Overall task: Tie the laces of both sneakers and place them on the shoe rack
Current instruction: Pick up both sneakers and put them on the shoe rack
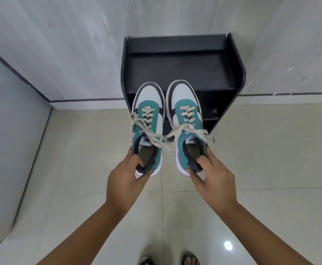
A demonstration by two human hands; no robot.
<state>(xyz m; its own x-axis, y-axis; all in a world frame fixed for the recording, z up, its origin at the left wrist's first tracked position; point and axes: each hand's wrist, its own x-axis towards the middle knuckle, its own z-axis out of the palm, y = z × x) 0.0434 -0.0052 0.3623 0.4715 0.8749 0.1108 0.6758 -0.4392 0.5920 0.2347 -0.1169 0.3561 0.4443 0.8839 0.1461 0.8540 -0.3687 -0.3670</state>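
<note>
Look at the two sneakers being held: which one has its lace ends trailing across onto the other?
The left sneaker, held by the left hand: its loose lace ends cross the gap toward the right sneaker, which the right hand holds.

I am viewing through a single head-worn wide-angle camera, which is looking forward and steeply down. Both forearms are entering from the lower corners of the frame, with the left hand (pixel 126 180) and right hand (pixel 212 179) lying close to the lens at centre. The shoe rack (pixel 238 73) is sitting farther off at upper centre, its edges bowing with the lens. Sandalled feet (pixel 168 261) are showing at the bottom edge, directly beneath me.
</note>
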